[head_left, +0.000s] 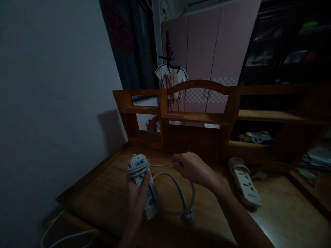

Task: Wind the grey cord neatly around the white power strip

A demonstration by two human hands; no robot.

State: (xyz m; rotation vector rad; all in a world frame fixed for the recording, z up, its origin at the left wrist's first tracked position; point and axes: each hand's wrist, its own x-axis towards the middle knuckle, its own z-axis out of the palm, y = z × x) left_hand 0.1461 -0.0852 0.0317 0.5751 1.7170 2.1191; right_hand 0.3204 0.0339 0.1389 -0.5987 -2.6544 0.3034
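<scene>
My left hand (138, 193) is closed around a white and blue power strip (151, 206), held tilted over the desk. Grey cord is wound several times round the strip's upper end. From those turns the power cord (162, 165) runs across to my right hand (192, 168), whose fingers pinch it. The rest of the cord hangs in a loop below my right hand, and its plug (189, 217) is low in the middle, near the desk top.
A second power strip (247, 186), cord wrapped round its far end, lies on the wooden desk (212, 210) to the right. Wooden shelves (196, 117) line the desk's back edge. A wall (64, 103) borders the left side. A white cable (74, 236) hangs at lower left.
</scene>
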